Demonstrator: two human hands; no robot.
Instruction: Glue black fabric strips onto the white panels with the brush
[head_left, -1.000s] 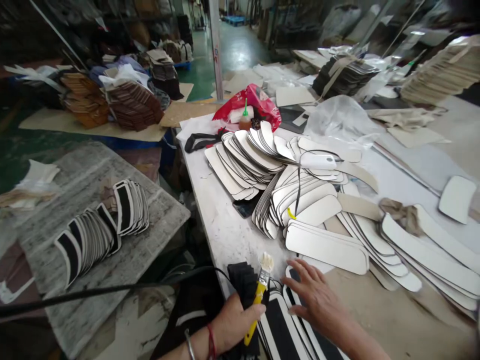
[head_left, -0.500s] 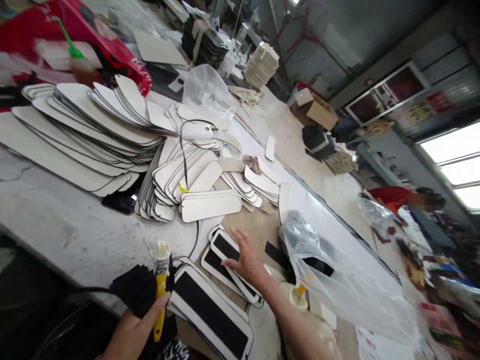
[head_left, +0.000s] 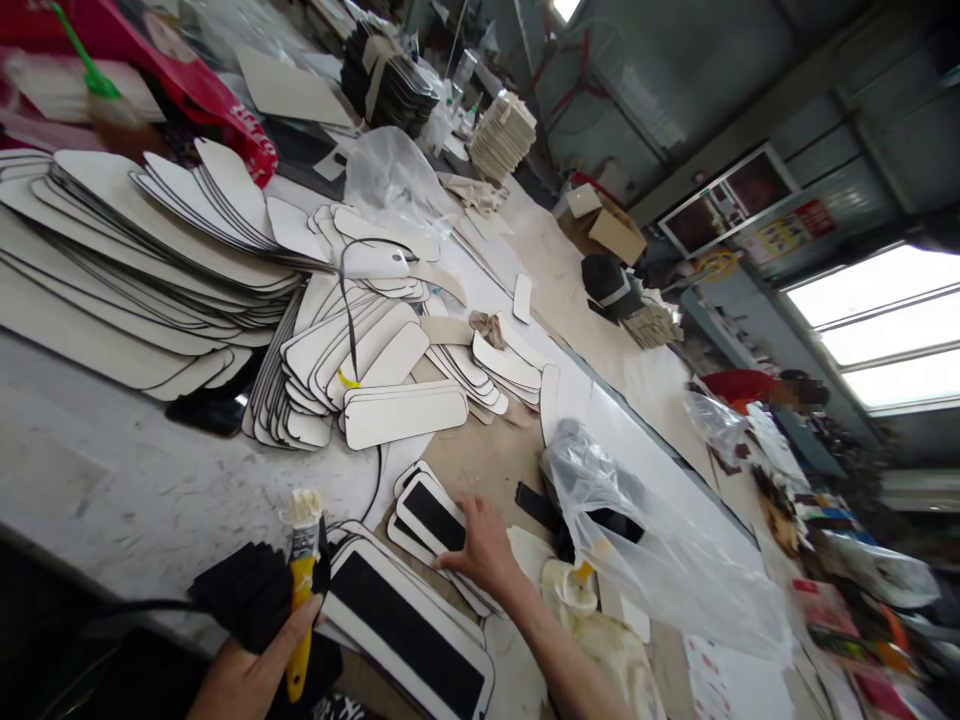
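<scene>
My left hand (head_left: 251, 655) is closed around the yellow handle of a paintbrush (head_left: 302, 575), held upright with pale paste on its bristles. Beside it is a bunch of black strips (head_left: 244, 595); whether the same fingers hold them is unclear. My right hand (head_left: 484, 550) spans a white rounded panel (head_left: 411, 483) with a black strip on its face, thumb at one edge and fingers curled at the other. That panel overlaps another like it. Closer to me lies a stack of larger white panels (head_left: 480, 640), the top one bearing a black strip (head_left: 405, 625).
Fanned stacks of white panels (head_left: 150, 290) and smaller panels (head_left: 405, 415) cover the table's left and middle. A paste cup (head_left: 568, 588) stands right of my right arm, by a clear plastic bag (head_left: 675, 580). A person in red (head_left: 739, 387) bends over at the far right.
My right hand has slid slightly toward me along the panel, its fingers curling from spread to bent. The view has shifted to the right. My left hand still holds the brush.
</scene>
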